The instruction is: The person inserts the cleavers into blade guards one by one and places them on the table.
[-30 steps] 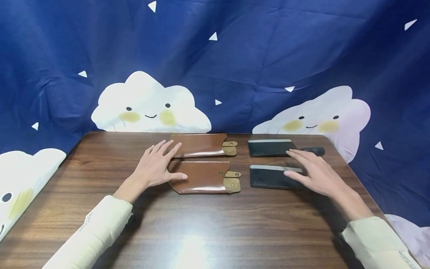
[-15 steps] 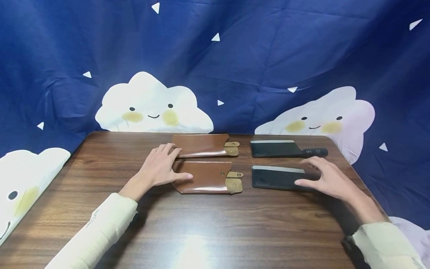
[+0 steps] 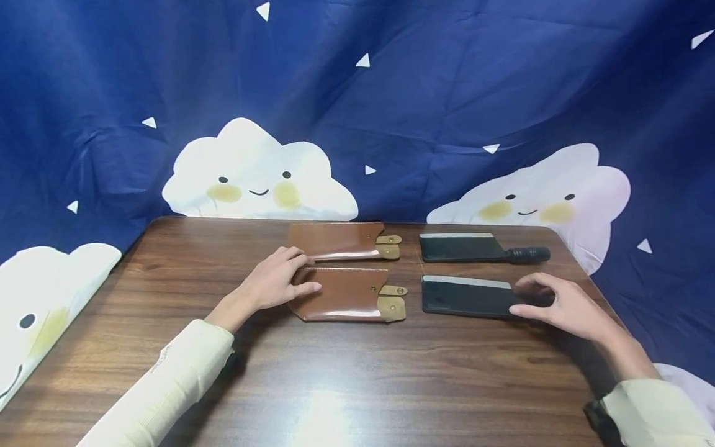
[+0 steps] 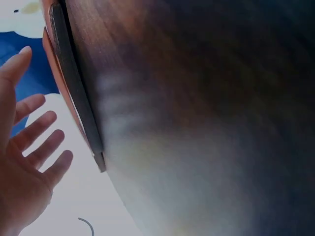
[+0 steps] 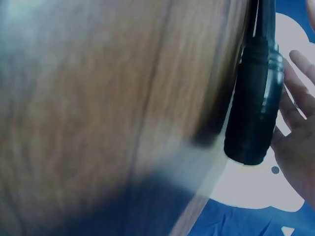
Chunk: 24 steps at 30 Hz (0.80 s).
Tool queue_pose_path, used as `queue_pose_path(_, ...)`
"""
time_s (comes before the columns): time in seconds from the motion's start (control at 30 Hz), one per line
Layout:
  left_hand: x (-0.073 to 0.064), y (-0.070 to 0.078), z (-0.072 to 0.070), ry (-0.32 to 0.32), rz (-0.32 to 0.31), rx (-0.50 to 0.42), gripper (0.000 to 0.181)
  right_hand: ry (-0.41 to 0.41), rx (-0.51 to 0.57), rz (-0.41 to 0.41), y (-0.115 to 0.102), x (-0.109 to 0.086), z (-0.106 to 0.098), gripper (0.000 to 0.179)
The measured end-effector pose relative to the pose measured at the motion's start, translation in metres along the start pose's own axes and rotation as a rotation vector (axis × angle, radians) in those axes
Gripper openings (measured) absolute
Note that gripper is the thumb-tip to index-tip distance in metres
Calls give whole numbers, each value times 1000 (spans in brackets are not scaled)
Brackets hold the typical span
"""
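Fingers [image 4: 37,128] apart, left hand [image 3: 274,279] left of the near cleaver [image 3: 468,296], right hand [image 3: 572,310] by its handle [image 5: 253,108]; likely heavy, stiff: grip there.

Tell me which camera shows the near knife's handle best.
The right wrist view: there the handle appears large and uncovered, with the right hand beside it. In the head view that hand mostly hides it; the left wrist view does not show it.

I see passing room over the near tabletop [image 3: 402,372]; the nearer sheath [image 3: 341,297] and nearer cleaver [image 3: 466,297] obstruct beyond.
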State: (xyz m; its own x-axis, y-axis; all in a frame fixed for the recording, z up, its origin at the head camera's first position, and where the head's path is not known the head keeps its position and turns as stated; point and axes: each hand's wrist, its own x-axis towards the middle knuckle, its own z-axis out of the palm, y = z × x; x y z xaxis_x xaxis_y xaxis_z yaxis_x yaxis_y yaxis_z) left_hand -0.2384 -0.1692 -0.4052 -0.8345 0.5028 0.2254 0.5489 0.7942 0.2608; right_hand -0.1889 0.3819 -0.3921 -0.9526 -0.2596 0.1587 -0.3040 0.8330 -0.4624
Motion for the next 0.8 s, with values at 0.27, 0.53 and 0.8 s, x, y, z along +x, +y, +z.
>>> queue_pose_path(0.27, 1, 1, 1, -120, 21, -62, 80, -37, -13, 35, 16, -4, -6, 40)
queue_pose_path(0.53, 0, 1, 4, -213, 26, -13, 107, -69, 1, 54, 27, -11, -8, 33)
queue_pose_path(0.8, 1, 4, 7, -271, 60, 47, 118, -122, -1, 90, 29, -13, -10, 30)
